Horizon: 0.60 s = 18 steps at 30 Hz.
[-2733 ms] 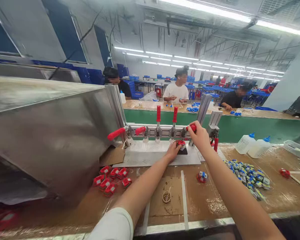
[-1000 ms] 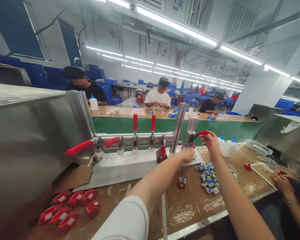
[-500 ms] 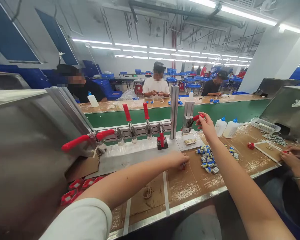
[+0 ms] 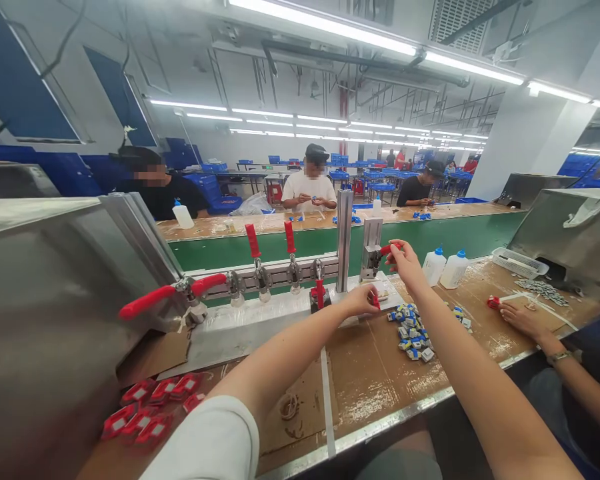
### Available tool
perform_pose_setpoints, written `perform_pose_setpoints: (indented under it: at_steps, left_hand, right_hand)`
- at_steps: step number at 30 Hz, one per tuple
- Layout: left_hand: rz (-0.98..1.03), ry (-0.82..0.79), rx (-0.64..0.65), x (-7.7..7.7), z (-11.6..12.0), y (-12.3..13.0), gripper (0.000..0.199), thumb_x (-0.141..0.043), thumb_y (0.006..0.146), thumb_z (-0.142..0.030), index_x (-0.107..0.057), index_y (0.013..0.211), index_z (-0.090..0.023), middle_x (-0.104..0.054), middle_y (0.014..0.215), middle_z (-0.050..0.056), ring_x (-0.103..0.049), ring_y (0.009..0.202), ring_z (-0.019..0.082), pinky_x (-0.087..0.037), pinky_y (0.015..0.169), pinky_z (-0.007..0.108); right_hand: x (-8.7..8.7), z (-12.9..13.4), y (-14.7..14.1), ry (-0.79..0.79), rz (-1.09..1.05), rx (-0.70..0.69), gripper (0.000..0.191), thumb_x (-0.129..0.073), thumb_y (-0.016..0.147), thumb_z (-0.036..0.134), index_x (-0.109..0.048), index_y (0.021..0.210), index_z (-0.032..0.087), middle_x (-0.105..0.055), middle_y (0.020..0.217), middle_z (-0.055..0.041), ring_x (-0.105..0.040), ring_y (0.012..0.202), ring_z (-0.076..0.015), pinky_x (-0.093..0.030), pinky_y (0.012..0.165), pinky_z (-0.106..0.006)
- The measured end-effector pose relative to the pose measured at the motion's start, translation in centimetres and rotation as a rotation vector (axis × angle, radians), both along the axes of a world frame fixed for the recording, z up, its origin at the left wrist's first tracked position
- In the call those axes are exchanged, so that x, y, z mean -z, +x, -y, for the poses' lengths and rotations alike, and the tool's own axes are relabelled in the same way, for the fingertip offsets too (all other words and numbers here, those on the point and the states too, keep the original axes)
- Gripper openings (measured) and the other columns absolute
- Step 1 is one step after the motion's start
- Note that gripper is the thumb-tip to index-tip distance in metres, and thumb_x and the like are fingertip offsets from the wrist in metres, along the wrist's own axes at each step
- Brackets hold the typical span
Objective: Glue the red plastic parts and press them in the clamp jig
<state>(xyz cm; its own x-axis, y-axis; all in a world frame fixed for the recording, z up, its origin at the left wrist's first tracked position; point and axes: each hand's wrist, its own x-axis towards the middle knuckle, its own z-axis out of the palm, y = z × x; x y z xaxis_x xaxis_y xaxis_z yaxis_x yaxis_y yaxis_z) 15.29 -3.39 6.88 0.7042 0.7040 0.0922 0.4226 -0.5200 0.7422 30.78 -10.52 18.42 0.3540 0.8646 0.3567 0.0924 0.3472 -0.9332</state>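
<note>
My right hand has its fingers closed around the red handle of a toggle clamp on a small metal stand. Beneath that clamp lies a pale base plate. My left hand pinches a small red plastic part at the plate's near edge; the fingers hide some of it. Just to the right is a heap of small blue, white and yellow pieces. A row of clamps with red handles runs along a metal rail on the left, one lowered onto a black block.
Red parts lie at the lower left beside a metal housing. Two white bottles and a white basket stand to the right. A co-worker's hand rests on the bench there. Other people sit across the green barrier.
My left hand has moved up and forward from the bench to the base plate with the red part. My right hand stays on the handle. The co-worker's hand at right reaches farther in.
</note>
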Motion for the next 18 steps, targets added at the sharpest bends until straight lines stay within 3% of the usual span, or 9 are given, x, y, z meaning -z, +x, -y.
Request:
perform_pose_setpoints:
  at_steps: [3, 6, 12, 18]
  left_hand:
    - [0.139, -0.040, -0.180, 0.3, -2.3, 1.0, 0.048, -0.083, 0.074, -0.019, -0.063, 0.117, -0.014, -0.074, 0.109, 0.012, -0.071, 0.099, 0.024, -0.056, 0.087, 0.035]
    - [0.244, -0.083, -0.273, 1.2, -3.8, 2.3, 0.049, -0.082, 0.076, -0.012, -0.061, 0.120, -0.012, -0.072, 0.119, 0.017, -0.071, 0.106, 0.023, -0.056, 0.094, 0.035]
    - [0.336, -0.121, -0.312, 2.4, -5.0, 4.3, 0.053, -0.086, 0.071, -0.011, -0.062, 0.118, -0.015, -0.074, 0.120, 0.013, -0.071, 0.108, 0.022, -0.054, 0.100, 0.038]
    - [0.342, -0.118, -0.299, 2.4, -6.0, 4.4, 0.047, -0.084, 0.072, -0.011, -0.064, 0.114, -0.016, -0.075, 0.119, 0.011, -0.070, 0.108, 0.024, -0.054, 0.099, 0.037]
  right_hand:
    - [-0.3, 0.3, -0.3, -0.009, 0.000, 0.011, 0.056, -0.067, 0.078, 0.065, -0.059, 0.114, 0.022, -0.065, 0.079, 0.0015, -0.063, 0.070, -0.0159, -0.045, 0.055, -0.024]
    - [-0.3, 0.5, -0.3, -0.005, 0.006, 0.014, 0.058, -0.067, 0.078, 0.066, -0.059, 0.114, 0.022, -0.064, 0.078, 0.0020, -0.062, 0.069, -0.0157, -0.045, 0.055, -0.024]
    - [0.5, 0.6, 0.2, -0.023, 0.082, 0.039, 0.052, -0.063, 0.082, 0.066, -0.056, 0.110, 0.023, -0.061, 0.075, 0.0029, -0.062, 0.068, -0.0170, -0.046, 0.054, -0.026]
    - [3.5, 0.6, 0.8, -0.024, 0.219, 0.090, 0.042, -0.054, 0.090, 0.062, -0.050, 0.106, 0.024, -0.057, 0.066, 0.0056, -0.057, 0.059, -0.0175, -0.044, 0.055, -0.028]
